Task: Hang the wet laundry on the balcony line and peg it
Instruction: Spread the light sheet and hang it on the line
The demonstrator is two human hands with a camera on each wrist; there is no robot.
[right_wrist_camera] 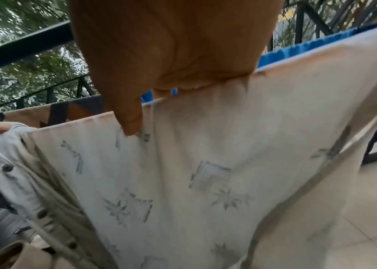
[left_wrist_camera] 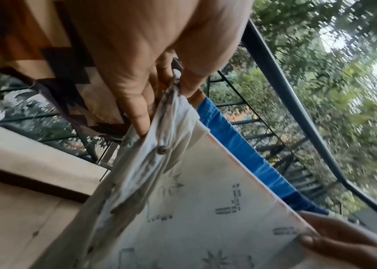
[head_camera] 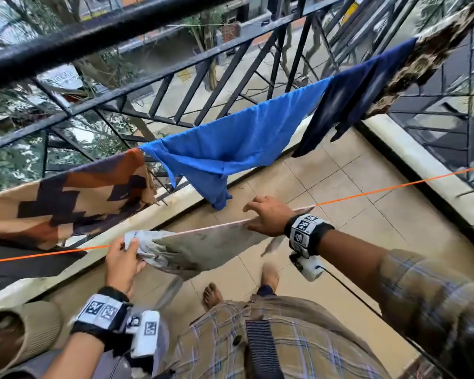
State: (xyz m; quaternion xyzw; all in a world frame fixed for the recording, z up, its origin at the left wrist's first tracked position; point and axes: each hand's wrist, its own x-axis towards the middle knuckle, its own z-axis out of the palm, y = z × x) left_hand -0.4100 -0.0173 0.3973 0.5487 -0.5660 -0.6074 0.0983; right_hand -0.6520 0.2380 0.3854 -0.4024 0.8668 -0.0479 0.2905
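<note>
A pale printed button shirt (head_camera: pixel 208 247) hangs folded over the orange line (head_camera: pixel 394 187). My left hand (head_camera: pixel 126 253) grips the shirt's bunched button edge at its left end, just right of the bare line. In the left wrist view the left hand (left_wrist_camera: pixel 157 94) pinches that edge between thumb and fingers above the shirt (left_wrist_camera: pixel 205 209). My right hand (head_camera: pixel 260 214) straddles the top fold further right, fingers over the line. In the right wrist view the right hand (right_wrist_camera: pixel 150 102) has its thumb pressed on the near face of the shirt (right_wrist_camera: pixel 205 163). I see no pegs.
Beyond, along the black railing (head_camera: pixel 175 75), hang a brown zigzag cloth (head_camera: pixel 66 198), a blue cloth (head_camera: pixel 230 143), a navy garment (head_camera: pixel 353 94) and a patterned brown one (head_camera: pixel 435 58). A rolled tan mat (head_camera: pixel 19 335) lies at lower left. The tiled floor (head_camera: pixel 340 214) lies under the line.
</note>
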